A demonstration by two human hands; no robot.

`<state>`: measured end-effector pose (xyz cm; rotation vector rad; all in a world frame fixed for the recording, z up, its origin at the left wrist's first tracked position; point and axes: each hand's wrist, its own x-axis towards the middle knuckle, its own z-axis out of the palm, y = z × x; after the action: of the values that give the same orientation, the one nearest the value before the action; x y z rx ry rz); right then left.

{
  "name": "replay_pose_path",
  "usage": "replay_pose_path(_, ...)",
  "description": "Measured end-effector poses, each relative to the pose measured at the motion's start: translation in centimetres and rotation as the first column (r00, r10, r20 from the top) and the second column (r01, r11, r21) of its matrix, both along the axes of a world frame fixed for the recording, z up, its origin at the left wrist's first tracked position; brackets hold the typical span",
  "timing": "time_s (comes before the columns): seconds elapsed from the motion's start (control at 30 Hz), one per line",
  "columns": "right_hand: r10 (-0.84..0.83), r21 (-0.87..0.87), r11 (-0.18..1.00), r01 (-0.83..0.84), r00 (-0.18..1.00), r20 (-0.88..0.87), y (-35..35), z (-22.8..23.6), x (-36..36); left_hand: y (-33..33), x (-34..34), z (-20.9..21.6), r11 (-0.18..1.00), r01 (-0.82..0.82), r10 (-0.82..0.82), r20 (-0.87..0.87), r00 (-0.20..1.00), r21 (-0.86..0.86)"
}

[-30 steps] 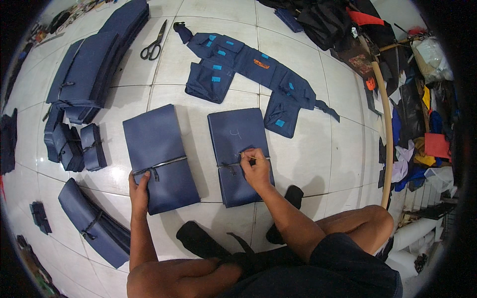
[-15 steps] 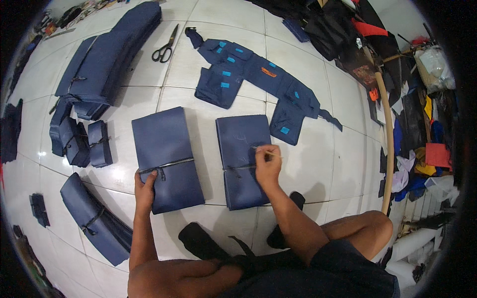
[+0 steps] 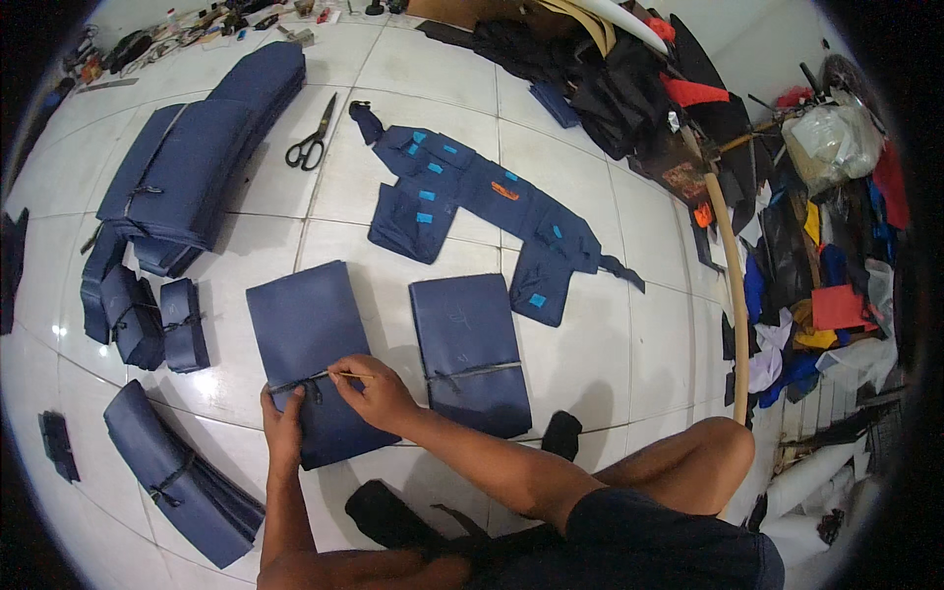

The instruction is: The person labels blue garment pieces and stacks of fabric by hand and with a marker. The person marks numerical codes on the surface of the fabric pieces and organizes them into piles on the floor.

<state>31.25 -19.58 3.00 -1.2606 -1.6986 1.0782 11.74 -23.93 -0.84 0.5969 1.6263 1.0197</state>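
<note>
My left hand [image 3: 282,428] grips the left edge of a tied bundle of navy fabric pieces [image 3: 300,320], thumb on top beside the knot of its dark tie. Over that bundle, my right hand [image 3: 379,398] pinches a thin tan pencil-like stick [image 3: 356,374], its tip close to the tie. To the right lies a second tied navy bundle [image 3: 467,334] with faint pale marks on its upper face. Beyond both, a navy sewn piece with straps [image 3: 472,187] is spread out, bearing bright blue patches and an orange one.
Black scissors [image 3: 311,143] lie on the white tiled floor [image 3: 649,339]. Larger and smaller tied navy stacks [image 3: 177,162] sit at the left, with a long bundle [image 3: 182,477] near my left forearm. On the right, a wooden pole [image 3: 730,295] borders piled scraps [image 3: 841,307].
My right hand has moved left with the stick, from the right bundle to the left one. My left hand keeps its hold. The view has shifted, so the floor items appear lower.
</note>
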Motion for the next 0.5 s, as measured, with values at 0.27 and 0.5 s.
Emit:
replay_pose_path(0.27,0.007,-0.030,1.000,-0.009,0.998,-0.065,3.1,-1.0,-3.3,0.4,0.5,1.9,1.000,0.001,0.000,-0.020,1.000,0.026)
replay_pose_path(0.5,-0.005,-0.022,1.000,0.004,0.998,-0.067,4.1,-0.8,-4.3,0.3,0.5,1.1,0.999,0.013,-0.009,-0.098,0.995,0.036)
